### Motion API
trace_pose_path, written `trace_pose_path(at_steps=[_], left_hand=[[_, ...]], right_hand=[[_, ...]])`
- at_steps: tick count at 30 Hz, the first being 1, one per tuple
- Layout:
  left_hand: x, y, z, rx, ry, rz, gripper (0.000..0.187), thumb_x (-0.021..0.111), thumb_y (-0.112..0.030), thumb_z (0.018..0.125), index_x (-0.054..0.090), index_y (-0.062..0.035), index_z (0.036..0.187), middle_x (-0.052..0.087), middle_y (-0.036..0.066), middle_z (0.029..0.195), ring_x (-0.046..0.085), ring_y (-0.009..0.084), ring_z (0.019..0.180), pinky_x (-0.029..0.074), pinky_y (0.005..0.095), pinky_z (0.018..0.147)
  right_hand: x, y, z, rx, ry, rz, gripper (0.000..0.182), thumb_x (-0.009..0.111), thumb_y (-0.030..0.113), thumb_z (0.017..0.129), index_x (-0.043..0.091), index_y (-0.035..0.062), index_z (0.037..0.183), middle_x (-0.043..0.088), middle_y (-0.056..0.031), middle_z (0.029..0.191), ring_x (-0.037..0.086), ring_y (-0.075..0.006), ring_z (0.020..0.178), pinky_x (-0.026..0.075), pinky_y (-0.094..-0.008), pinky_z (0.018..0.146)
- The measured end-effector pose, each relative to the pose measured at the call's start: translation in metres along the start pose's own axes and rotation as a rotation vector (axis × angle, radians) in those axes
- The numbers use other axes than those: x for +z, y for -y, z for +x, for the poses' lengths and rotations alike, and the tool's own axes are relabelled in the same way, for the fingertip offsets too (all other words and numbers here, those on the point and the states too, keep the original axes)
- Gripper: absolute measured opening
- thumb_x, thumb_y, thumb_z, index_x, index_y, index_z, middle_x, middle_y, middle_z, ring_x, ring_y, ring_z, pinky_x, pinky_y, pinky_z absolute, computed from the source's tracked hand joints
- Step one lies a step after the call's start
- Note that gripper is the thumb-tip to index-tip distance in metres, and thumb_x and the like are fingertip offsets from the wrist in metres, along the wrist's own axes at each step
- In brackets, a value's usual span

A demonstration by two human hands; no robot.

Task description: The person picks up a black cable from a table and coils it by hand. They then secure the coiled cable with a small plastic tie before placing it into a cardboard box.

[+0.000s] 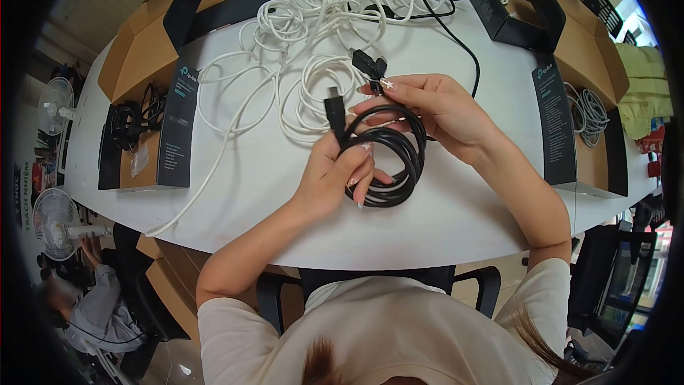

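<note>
A black HDMI cable (413, 175) is wound into a loose coil above the white table. My left hand (329, 180) is closed round the coil's left side, and one black plug (335, 113) points up beside its thumb. At the coil's upper right, my right hand (449, 110) pinches the cable near its other end. Past those fingertips stick out dark connector pieces (368, 65), partly covered by the fingers. Behind both hands lies a large tangle of white cables (328, 7), with a loose white coil (306, 93) closest to the plug.
An open cardboard box (178, 125) with black cables stands on the left, another box (552, 128) with a grey cable (588, 117) on the right. More open boxes line the far side. A black cable (467, 46) trails across the white table (249, 207). A person (103, 306) sits at lower left.
</note>
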State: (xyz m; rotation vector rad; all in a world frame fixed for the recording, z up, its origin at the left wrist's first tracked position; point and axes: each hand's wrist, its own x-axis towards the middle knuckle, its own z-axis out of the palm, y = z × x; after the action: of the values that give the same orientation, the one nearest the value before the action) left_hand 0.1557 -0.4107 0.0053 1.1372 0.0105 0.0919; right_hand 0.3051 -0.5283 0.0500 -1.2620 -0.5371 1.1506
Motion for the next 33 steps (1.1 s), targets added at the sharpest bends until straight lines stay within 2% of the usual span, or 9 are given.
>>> trace_pose_path(at_steps=[4,11,14,18,19,22,23,26,33], left_hand=[[0.007,0.017,-0.003,-0.242,0.145,0.009,0.021,0.039,-0.014,0.092,0.040,0.0009,0.106,0.040,-0.001,0.057,0.048,0.0081,0.044,0.053,0.0341,0.069],[0.003,0.006,0.003,-0.230,0.053,0.160,0.015,0.043,-0.015,0.092,0.045,-0.0008,0.091,0.042,-0.002,0.058,0.048,0.0075,0.044,0.053,0.0287,0.063],[-0.001,0.007,0.004,-0.218,0.006,0.166,0.016,0.045,-0.015,0.091,0.046,0.0012,0.091,0.044,-0.001,0.056,0.048,0.0074,0.043,0.052,0.0276,0.058],[-0.010,0.000,0.006,-0.290,0.000,0.194,0.019,0.050,-0.015,0.089,0.048,0.0034,0.088,0.046,-0.001,0.054,0.048,0.0073,0.042,0.050,0.0258,0.051],[-0.009,-0.003,0.005,-0.319,-0.008,0.236,0.019,0.053,-0.015,0.087,0.050,0.0036,0.086,0.046,0.000,0.053,0.047,0.0071,0.041,0.046,0.0246,0.047],[-0.011,-0.004,0.004,-0.341,-0.031,0.195,0.018,0.055,-0.015,0.086,0.053,0.0029,0.087,0.048,-0.001,0.056,0.046,0.0065,0.041,0.044,0.0228,0.046],[-0.010,-0.004,0.005,-0.319,-0.057,0.169,0.018,0.055,-0.015,0.085,0.053,0.0025,0.088,0.047,-0.001,0.056,0.045,0.0062,0.041,0.043,0.0225,0.046],[-0.009,-0.007,0.009,-0.248,-0.132,0.079,0.018,0.056,-0.015,0.084,0.054,0.0015,0.092,0.046,-0.001,0.060,0.044,0.0055,0.045,0.041,0.0209,0.048],[-0.009,-0.002,0.010,-0.149,-0.245,-0.033,0.024,0.060,-0.018,0.083,0.056,0.0017,0.096,0.051,0.000,0.066,0.050,0.0057,0.060,0.043,0.0206,0.054]], right_hand=[[-0.003,0.003,0.002,-0.172,-0.029,-0.145,0.028,0.051,0.018,0.091,0.058,-0.0028,0.108,0.066,-0.0098,0.096,0.063,-0.0123,0.083,0.048,-0.0214,0.070],[-0.001,-0.008,0.003,-0.514,-0.045,-0.530,0.029,0.053,0.014,0.088,0.057,-0.0039,0.111,0.066,-0.0107,0.085,0.061,-0.0149,0.075,0.048,-0.0257,0.070],[0.004,-0.006,-0.001,-0.472,0.003,-0.684,0.028,0.053,0.013,0.087,0.057,-0.0024,0.111,0.065,-0.0119,0.084,0.061,-0.0160,0.075,0.047,-0.0267,0.071],[0.000,-0.021,0.005,-0.702,0.154,-0.888,0.030,0.051,0.009,0.089,0.053,0.0008,0.118,0.059,-0.0077,0.112,0.057,-0.0124,0.085,0.046,-0.0243,0.070],[0.003,-0.026,0.008,-0.754,0.138,-0.813,0.030,0.053,0.012,0.086,0.055,-0.0008,0.114,0.063,-0.0132,0.093,0.060,-0.0179,0.069,0.048,-0.0277,0.063],[0.006,-0.021,0.003,-0.394,0.096,-0.665,0.030,0.055,0.010,0.085,0.056,-0.0009,0.113,0.061,-0.0124,0.085,0.058,-0.0176,0.065,0.047,-0.0274,0.060],[0.004,-0.028,0.007,-0.476,0.054,-0.604,0.030,0.057,0.009,0.084,0.056,-0.0005,0.112,0.059,-0.0110,0.079,0.054,-0.0155,0.061,0.045,-0.0268,0.056],[0.001,-0.033,0.012,-0.593,-0.064,-0.705,0.029,0.057,0.009,0.085,0.057,-0.0004,0.112,0.057,-0.0097,0.075,0.054,-0.0130,0.062,0.044,-0.0263,0.054],[0.008,-0.031,0.011,-0.577,-0.194,-0.399,0.026,0.056,0.007,0.086,0.056,-0.0045,0.109,0.055,-0.0074,0.090,0.058,-0.0116,0.075,0.052,-0.0197,0.055]])
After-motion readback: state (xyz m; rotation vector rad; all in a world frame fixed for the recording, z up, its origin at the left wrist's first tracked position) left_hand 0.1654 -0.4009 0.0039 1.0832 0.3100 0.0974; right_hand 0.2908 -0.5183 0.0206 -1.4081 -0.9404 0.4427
